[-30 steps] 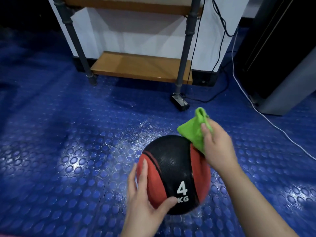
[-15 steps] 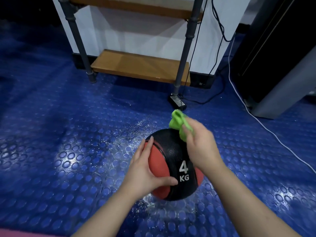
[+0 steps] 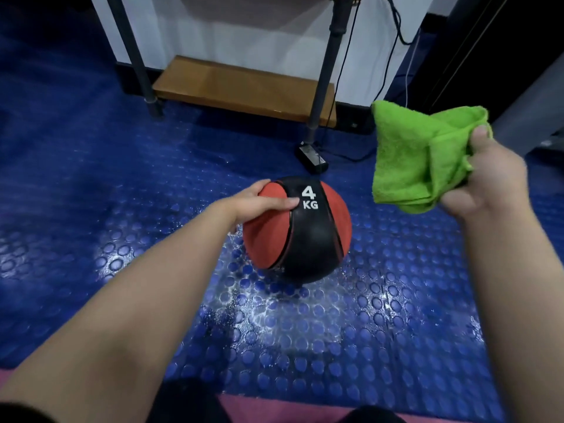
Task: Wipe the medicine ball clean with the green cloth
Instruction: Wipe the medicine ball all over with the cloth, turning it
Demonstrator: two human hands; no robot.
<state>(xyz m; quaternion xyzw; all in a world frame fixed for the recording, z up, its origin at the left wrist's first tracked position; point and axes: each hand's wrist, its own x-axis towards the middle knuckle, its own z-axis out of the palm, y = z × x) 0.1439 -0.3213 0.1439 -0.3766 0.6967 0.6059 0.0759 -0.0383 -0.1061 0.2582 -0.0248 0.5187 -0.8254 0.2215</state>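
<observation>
A red and black medicine ball (image 3: 305, 239) marked "4 KG" rests on the wet blue studded floor mat (image 3: 366, 331). My left hand (image 3: 259, 203) lies on the ball's upper left side, thumb against the black band. My right hand (image 3: 488, 184) is raised to the right of the ball, apart from it, and grips a bunched green cloth (image 3: 412, 154) that hangs to the left of the fingers.
A metal-legged shelf unit with a low wooden board (image 3: 244, 87) stands behind the ball. A small black box (image 3: 311, 157) and cables (image 3: 393, 56) lie by its right leg. A dark cabinet (image 3: 518, 71) is at far right. A pink mat edge (image 3: 274, 407) runs along the bottom.
My right hand has lifted the cloth off the ball and moved up to the right. The ball has turned so the "4 KG" mark sits on top; my left hand shifted to its upper left.
</observation>
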